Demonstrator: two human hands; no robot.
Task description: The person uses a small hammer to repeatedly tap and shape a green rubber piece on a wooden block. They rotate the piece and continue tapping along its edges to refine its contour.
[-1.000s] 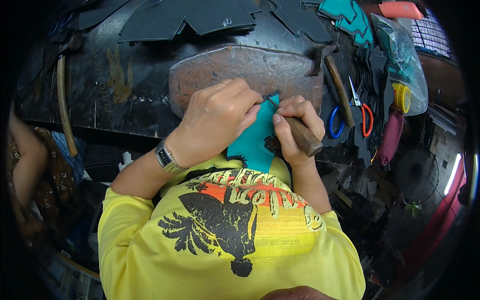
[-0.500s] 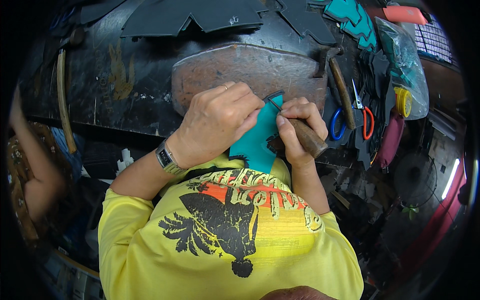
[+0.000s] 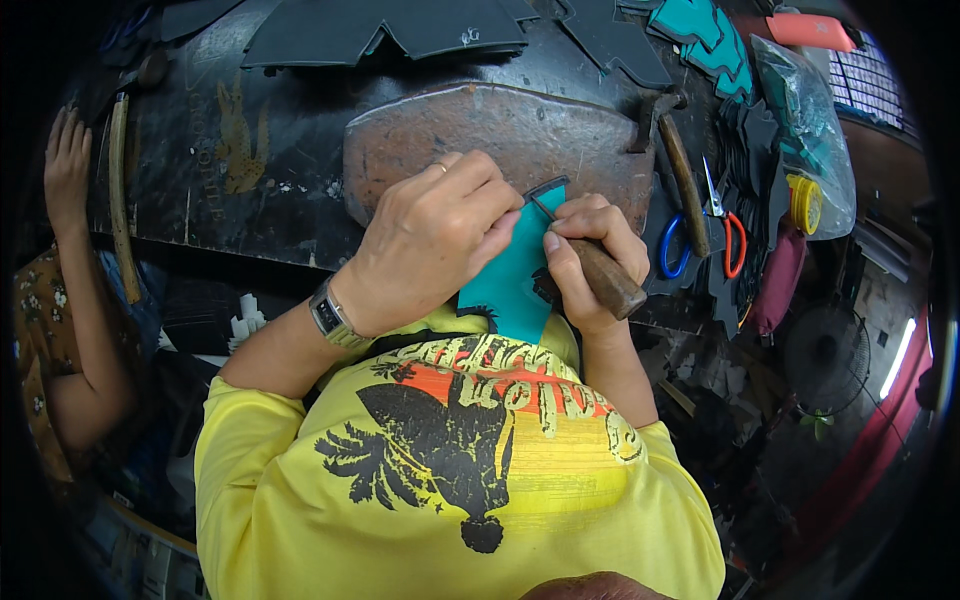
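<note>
My left hand (image 3: 440,232) is closed, its fingertips pinching the edge of a teal piece of sheet material (image 3: 515,275) near a black strip along its top. In my right hand (image 3: 598,258) is an awl (image 3: 605,280) with a thick wooden handle. Its thin metal shaft points up and left, toward the black-edged end of the piece. The piece hangs over the front of a worn brown board (image 3: 480,130) and down toward my lap. My left fingertips are partly hidden behind the hand.
A hammer (image 3: 684,185) and scissors (image 3: 725,222) with red and blue handles lie right of the board. Dark cut pieces (image 3: 390,35), more teal pieces (image 3: 715,45) and a clear plastic bag (image 3: 800,110) sit around. Another person's hand (image 3: 68,165) rests at the left, near a wooden stick (image 3: 120,200).
My right hand and the awl have shifted slightly left, with the shaft closer to my left fingertips. The other person's hand has come further into view at the left.
</note>
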